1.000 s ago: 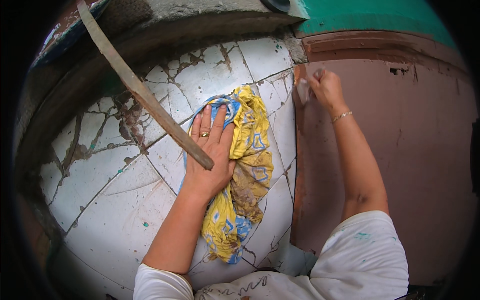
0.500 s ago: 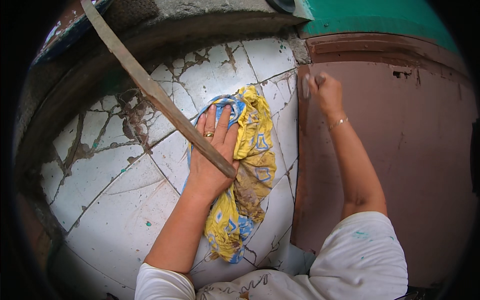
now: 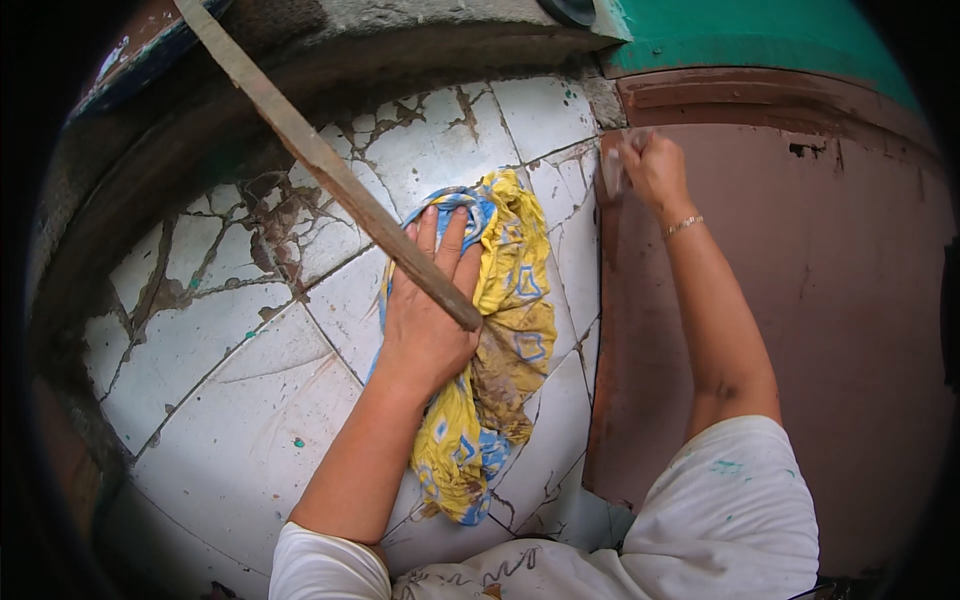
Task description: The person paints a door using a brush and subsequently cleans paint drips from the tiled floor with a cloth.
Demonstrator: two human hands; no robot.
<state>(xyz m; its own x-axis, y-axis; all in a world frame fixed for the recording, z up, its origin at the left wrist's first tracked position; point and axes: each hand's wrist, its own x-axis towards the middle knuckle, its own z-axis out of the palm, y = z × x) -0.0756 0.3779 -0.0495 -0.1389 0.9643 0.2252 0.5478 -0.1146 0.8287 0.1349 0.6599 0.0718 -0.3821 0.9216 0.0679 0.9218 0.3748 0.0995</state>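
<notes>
My left hand (image 3: 422,325) lies flat with its fingers stretched out, pressing on a crumpled yellow and blue patterned cloth (image 3: 522,300) with brown stains. The cloth is spread on cracked white tiles. A long wooden stick (image 3: 330,172) crosses in front of my left hand, its near end by the thumb side; the hand is not gripped round it. At the far left corner of a brown panel (image 3: 760,300), my right hand (image 3: 657,178) is closed round a small object. Motion blur and the fingers hide its kind; only a pale edge shows against the panel's side.
A concrete ledge (image 3: 400,55) curves along the far side of the tiles, with a dark round object (image 3: 568,10) on it. Beyond the panel stands a green surface (image 3: 750,40). Broken tile pieces (image 3: 265,235) and gaps lie at the left.
The stick's near end has shifted slightly up and to the right across my left hand. My right hand has moved a little at the panel's corner. My left hand stays on the cloth.
</notes>
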